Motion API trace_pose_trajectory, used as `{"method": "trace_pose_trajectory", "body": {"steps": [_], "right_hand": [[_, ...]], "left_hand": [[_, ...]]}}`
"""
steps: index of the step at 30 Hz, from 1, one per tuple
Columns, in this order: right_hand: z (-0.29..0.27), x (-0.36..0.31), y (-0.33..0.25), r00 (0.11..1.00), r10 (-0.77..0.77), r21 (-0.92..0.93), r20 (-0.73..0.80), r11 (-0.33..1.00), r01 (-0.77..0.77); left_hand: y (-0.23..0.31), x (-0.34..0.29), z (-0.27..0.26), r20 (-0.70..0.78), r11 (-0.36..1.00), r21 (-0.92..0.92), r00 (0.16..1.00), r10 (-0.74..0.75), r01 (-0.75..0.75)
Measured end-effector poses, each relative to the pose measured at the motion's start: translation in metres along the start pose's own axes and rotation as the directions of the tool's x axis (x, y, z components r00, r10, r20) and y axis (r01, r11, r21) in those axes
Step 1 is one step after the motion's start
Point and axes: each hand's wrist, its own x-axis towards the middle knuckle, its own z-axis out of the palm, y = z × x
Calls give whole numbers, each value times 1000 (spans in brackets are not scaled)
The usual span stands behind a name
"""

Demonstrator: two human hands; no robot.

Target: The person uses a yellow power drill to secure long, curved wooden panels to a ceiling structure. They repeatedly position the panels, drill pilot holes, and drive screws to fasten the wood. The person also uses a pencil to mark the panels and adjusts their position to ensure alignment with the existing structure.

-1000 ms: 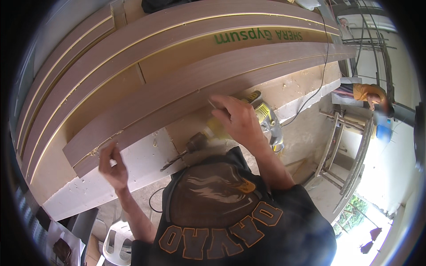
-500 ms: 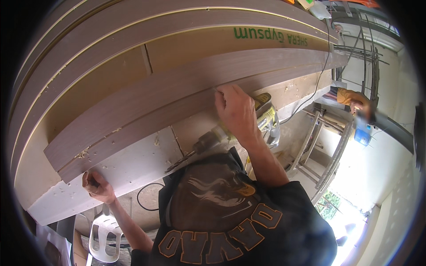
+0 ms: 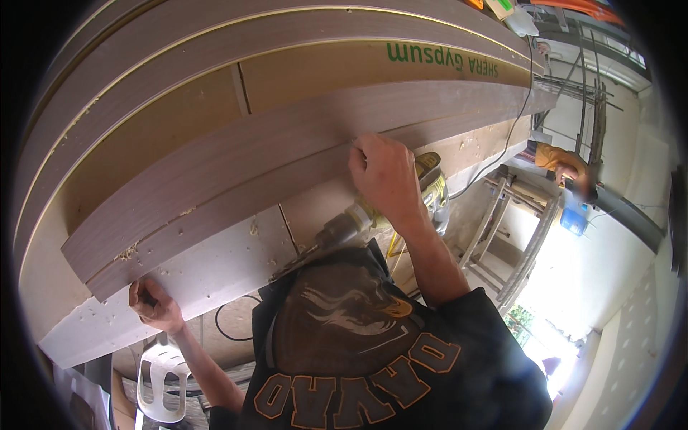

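A long brown grooved plank (image 3: pixel 236 168) lies across the work surface, with wood shavings (image 3: pixel 127 254) near its left end. My left hand (image 3: pixel 156 308) is curled closed at the plank's near edge by that end; whatever its fingers hold is hidden. Farther right, my right hand (image 3: pixel 387 175) is closed, its fingertips pressed down at the plank's groove. Anything pinched there is too small to make out. Partly behind my right wrist lies a yellow-green power drill (image 3: pixel 344 228), its long bit pointing left and toward me.
Under the plank are pale boards (image 3: pixel 215 269) sprinkled with chips. More brown strips (image 3: pixel 165 50) lie along the far side. A black cord (image 3: pixel 505 152) runs down at the right. Below stand a white plastic chair (image 3: pixel 162 383) and a wooden ladder (image 3: pixel 527 247). Another person's sleeve (image 3: pixel 560 156) shows at right.
The whole view has shifted slightly. Both my hands stay closed at nearly the same spots on the plank. At the right, the other person's hand and the blue container have moved a little.
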Motion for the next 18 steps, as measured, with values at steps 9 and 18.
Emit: {"method": "trace_pose_trajectory", "body": {"steps": [9, 18], "right_hand": [[13, 2, -9, 1000, 10, -93, -7, 996, -11], [-11, -11, 25, 996, 40, 143, -81, 989, -29]], "left_hand": [[-6, -5, -1, 17, 999, -40, 1000, -17, 18], [-14, -9, -2, 46, 989, -82, 992, -117, 120]]}}
